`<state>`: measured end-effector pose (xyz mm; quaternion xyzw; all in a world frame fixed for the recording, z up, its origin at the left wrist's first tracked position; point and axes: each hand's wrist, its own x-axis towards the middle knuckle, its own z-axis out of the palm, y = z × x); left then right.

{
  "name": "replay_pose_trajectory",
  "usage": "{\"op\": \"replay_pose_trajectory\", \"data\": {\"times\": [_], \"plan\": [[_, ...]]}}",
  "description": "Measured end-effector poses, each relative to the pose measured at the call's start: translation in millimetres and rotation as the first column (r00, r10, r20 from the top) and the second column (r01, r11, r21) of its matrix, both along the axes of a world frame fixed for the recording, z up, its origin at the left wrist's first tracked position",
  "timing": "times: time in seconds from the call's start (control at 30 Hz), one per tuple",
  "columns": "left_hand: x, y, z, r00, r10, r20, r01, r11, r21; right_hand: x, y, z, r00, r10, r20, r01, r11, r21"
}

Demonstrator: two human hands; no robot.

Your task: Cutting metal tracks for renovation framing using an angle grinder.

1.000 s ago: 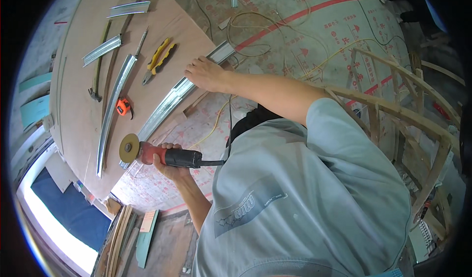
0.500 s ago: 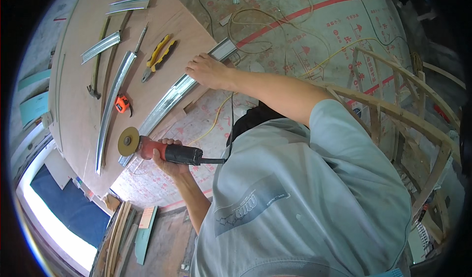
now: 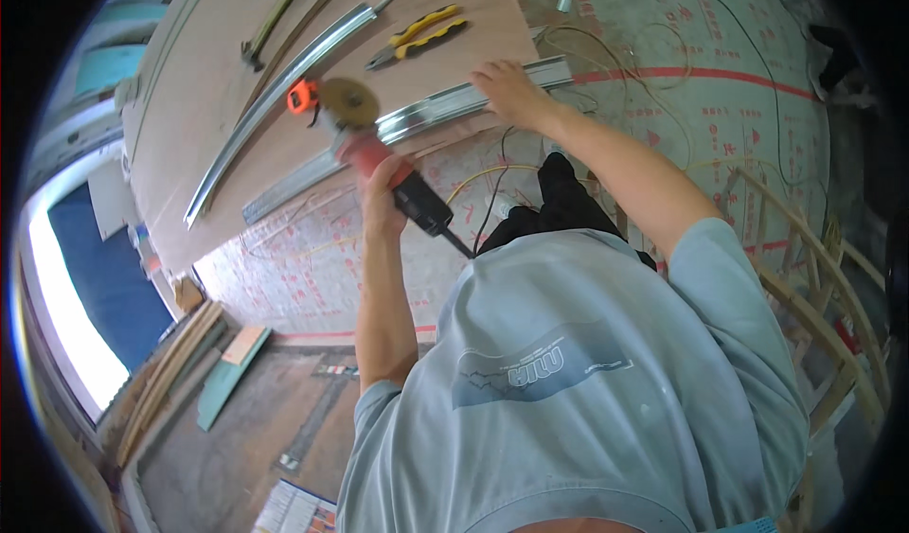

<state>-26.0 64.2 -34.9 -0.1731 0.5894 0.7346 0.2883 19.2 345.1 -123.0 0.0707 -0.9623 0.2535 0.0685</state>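
Your left hand (image 3: 379, 187) grips the angle grinder (image 3: 374, 145) over the metal channel (image 3: 417, 116), running upper-right under your flat right hand (image 3: 502, 86).

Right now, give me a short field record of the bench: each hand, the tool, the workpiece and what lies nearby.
left hand: grips the angle grinder by its body
grinder disc: over the curved metal channel
right hand: flat on the same channel, further along
surface: plywood sheet
nearby: second curved metal strip, orange tape measure, yellow-handled pliers, hammer
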Motion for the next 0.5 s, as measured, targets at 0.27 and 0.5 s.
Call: {"op": "replay_pose_trajectory", "data": {"times": [0.27, 0.5], "plan": [[-2, 15, -21, 0.977, -0.203, -0.065, 0.194, 0.972, -0.132, 0, 7, 3, 0.997, 0.008, 0.071, -0.009, 1.0, 0.01], [3, 16, -27, 0.966, -0.249, -0.072, 0.238, 0.962, -0.136, 2, 11, 5, 0.998, -0.005, 0.063, 0.005, 1.0, -0.01]]}}
